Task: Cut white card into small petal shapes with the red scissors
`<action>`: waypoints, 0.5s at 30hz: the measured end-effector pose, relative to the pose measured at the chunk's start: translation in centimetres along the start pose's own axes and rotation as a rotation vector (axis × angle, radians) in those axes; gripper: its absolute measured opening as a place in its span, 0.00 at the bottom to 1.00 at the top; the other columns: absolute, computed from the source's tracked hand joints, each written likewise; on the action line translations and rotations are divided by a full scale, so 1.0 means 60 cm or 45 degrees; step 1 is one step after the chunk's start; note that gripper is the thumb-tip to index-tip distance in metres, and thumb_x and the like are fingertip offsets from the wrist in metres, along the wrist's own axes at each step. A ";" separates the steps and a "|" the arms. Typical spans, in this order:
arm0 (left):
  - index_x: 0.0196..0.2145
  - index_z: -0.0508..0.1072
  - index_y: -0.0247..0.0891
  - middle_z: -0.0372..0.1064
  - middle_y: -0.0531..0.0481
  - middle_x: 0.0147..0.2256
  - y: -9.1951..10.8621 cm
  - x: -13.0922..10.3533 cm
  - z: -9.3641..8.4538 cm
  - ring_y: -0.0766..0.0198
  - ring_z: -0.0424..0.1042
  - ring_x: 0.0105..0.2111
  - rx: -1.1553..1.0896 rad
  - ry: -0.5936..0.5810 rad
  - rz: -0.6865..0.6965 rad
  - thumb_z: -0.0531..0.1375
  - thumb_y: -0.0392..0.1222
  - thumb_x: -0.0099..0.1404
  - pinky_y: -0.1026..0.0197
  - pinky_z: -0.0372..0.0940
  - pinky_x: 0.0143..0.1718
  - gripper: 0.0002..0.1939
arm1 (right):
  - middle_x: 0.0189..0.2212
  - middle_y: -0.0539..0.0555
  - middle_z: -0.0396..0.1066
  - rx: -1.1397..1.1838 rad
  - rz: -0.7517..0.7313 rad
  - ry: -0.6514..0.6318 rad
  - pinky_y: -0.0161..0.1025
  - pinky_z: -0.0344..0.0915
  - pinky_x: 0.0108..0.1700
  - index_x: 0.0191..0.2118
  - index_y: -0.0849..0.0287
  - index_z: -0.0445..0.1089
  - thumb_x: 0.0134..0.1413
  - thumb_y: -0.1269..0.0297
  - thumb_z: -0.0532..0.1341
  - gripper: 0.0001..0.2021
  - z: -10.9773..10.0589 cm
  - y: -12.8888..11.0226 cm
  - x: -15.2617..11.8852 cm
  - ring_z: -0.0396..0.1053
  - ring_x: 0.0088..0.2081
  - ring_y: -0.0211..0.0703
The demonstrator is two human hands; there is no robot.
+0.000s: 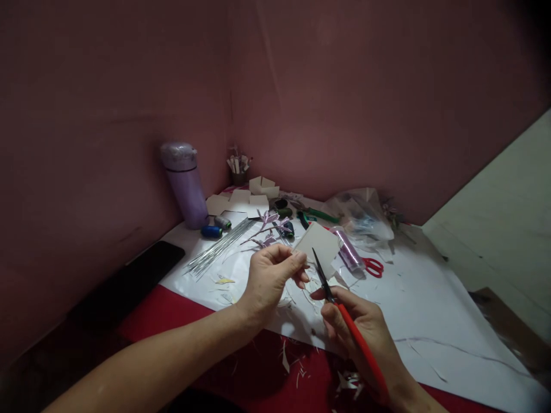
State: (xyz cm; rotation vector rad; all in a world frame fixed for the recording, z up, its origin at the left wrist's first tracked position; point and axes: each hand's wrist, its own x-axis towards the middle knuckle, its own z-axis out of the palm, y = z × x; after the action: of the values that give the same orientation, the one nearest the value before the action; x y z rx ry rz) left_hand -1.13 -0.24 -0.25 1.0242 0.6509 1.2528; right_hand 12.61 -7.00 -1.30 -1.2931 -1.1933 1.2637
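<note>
My right hand (357, 321) grips a pair of scissors (355, 330) with red handles. Their dark blades look closed and point up and away from me. To the left, my left hand (273, 272) is pinched, thumb against fingers, just left of the blade tips; whatever sits in the pinch is too small to make out. Behind the hands lies a pale square of card (321, 244). Purple flowers on dark stems (269, 221) rest beyond my left hand. Thin cut scraps (286, 358) are scattered beneath both hands.
A purple bottle (187, 189) stands at the left wall. Silver wires (221, 246), thread spools (211, 232), cream cards (241, 201), green-handled pliers (322, 215), a purple roll (348, 249), red-handled scissors (373, 267) and a plastic bag (361, 212) cover the back. A black phone-like slab (150, 269) lies left.
</note>
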 end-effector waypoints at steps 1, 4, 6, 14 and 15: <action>0.23 0.69 0.33 0.67 0.51 0.19 0.002 0.001 -0.001 0.70 0.65 0.19 0.009 -0.014 -0.006 0.62 0.41 0.57 0.66 0.61 0.22 0.10 | 0.13 0.42 0.53 0.000 0.006 -0.003 0.27 0.45 0.14 0.35 0.61 0.68 0.43 0.46 0.65 0.22 -0.001 0.000 0.000 0.47 0.14 0.28; 0.23 0.69 0.34 0.67 0.51 0.19 0.009 0.005 -0.004 0.70 0.65 0.19 0.037 -0.060 -0.016 0.62 0.41 0.57 0.66 0.61 0.21 0.10 | 0.13 0.41 0.51 0.001 0.038 0.010 0.28 0.43 0.14 0.34 0.61 0.68 0.41 0.46 0.65 0.22 -0.003 -0.001 -0.002 0.46 0.14 0.28; 0.23 0.70 0.34 0.68 0.50 0.19 0.012 0.006 -0.005 0.70 0.65 0.18 0.047 -0.088 -0.014 0.62 0.41 0.57 0.67 0.61 0.21 0.10 | 0.13 0.41 0.51 0.009 0.053 0.020 0.28 0.43 0.13 0.33 0.61 0.68 0.40 0.46 0.66 0.22 -0.004 -0.002 -0.004 0.45 0.14 0.28; 0.23 0.72 0.32 0.68 0.49 0.18 0.020 0.010 -0.008 0.70 0.65 0.17 0.078 -0.124 -0.049 0.62 0.41 0.57 0.67 0.61 0.20 0.09 | 0.13 0.41 0.51 0.003 0.035 -0.011 0.27 0.43 0.14 0.34 0.62 0.69 0.41 0.48 0.66 0.21 -0.005 0.002 -0.002 0.45 0.15 0.27; 0.23 0.72 0.32 0.68 0.49 0.18 0.021 0.011 -0.008 0.70 0.65 0.17 0.078 -0.123 -0.055 0.62 0.41 0.57 0.66 0.61 0.20 0.09 | 0.13 0.41 0.51 -0.001 0.031 -0.016 0.27 0.43 0.14 0.33 0.62 0.68 0.41 0.48 0.66 0.21 -0.005 0.002 -0.001 0.45 0.15 0.27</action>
State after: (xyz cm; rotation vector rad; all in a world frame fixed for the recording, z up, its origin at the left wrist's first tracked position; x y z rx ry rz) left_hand -2.00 0.52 0.75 1.1088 0.6364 1.1450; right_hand 12.93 -7.08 -1.43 -1.3055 -1.1905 1.2905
